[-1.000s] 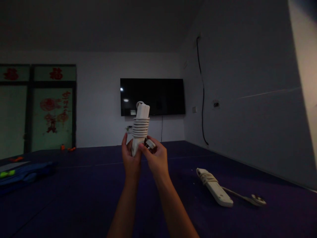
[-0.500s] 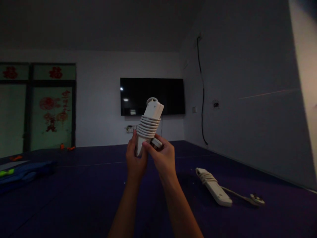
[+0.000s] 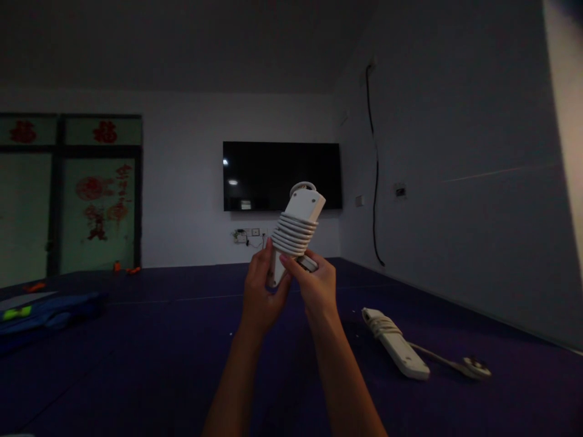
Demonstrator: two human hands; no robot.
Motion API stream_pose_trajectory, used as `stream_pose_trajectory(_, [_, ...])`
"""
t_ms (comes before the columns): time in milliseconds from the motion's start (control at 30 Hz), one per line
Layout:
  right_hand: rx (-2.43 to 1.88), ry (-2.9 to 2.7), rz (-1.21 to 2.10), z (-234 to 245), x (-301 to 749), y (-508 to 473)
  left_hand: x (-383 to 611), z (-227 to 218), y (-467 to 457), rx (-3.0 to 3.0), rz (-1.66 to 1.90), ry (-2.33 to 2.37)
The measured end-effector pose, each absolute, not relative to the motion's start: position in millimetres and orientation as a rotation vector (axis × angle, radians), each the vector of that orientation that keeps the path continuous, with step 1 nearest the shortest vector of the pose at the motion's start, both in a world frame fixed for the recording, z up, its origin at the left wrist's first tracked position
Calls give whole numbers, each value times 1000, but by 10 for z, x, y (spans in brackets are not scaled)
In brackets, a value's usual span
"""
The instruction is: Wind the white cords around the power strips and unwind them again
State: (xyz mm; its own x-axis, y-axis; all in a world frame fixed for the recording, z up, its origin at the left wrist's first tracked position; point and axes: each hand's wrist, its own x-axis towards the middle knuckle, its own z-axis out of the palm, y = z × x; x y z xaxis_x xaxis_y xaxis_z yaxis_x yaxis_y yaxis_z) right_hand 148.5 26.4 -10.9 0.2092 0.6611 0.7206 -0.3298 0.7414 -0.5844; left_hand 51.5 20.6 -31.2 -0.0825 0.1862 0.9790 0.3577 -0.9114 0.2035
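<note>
A white power strip (image 3: 304,204) is held up in front of me, tilted with its top to the right. Its white cord (image 3: 294,234) is wound in several turns around the middle and loops over the top end. My left hand (image 3: 264,288) is closed around the strip's lower end. With the thumb on the lower part of the strip, my right hand (image 3: 317,282) grips it from the right, by the cord's plug (image 3: 307,263), which shows partly between thumb and fingers.
A second white power strip (image 3: 403,352) with a partly wound cord lies on the dark blue surface (image 3: 159,364) at right, its plug (image 3: 476,367) farther right. Blue cloth (image 3: 59,311) lies at left, near orange objects (image 3: 133,270). A television (image 3: 282,173) hangs on the back wall.
Both hands have shifted to the right in view together with the power strip, which leans a little more to the right. The second strip stays where it lay.
</note>
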Motion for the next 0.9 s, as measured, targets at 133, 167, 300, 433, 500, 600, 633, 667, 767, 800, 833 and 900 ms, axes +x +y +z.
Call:
stream_pose_trajectory(133, [-343, -1207, 711, -125, 1568, 326, 558, -308, 207, -2056, -2126, -652])
stream_pose_trajectory(167, [-351, -1211, 710, -132, 1576, 338, 564, -309, 210, -2069, -2148, -654])
stream_pose_trajectory(300, [-367, -1230, 678, -146, 1567, 348, 566, -310, 221, -2122, -2315, -617])
stream_pose_trajectory(433, [-368, -1235, 650, -144, 1553, 328, 559, -308, 232, -2154, -2347, -636])
stream_pose_trajectory(500, [-384, -1247, 622, -147, 1560, 336, 559, -312, 242, -2170, -2324, -667])
stream_pose_trajectory(600, [-403, -1260, 594, -162, 1589, 368, 555, -330, 258, -2227, -2251, -742])
stream_pose_trajectory(633, [-419, -1262, 580, -166, 1604, 378, 551, -336, 257, -2259, -2227, -766])
stream_pose_trajectory(667, [-447, -1265, 555, -169, 1622, 384, 545, -341, 251, -2295, -2217, -783])
stream_pose_trajectory(767, [-591, -1289, 385, -167, 1694, 376, 519, -334, 187, -2382, -2287, -778])
stream_pose_trajectory(800, [-644, -1296, 317, -164, 1724, 368, 508, -322, 151, -2389, -2318, -780])
stream_pose_trajectory(833, [-692, -1304, 261, -161, 1756, 361, 494, -305, 110, -2383, -2336, -799])
stream_pose_trajectory(900, [-765, -1327, 194, -161, 1825, 363, 459, -261, 25, -2343, -2319, -885])
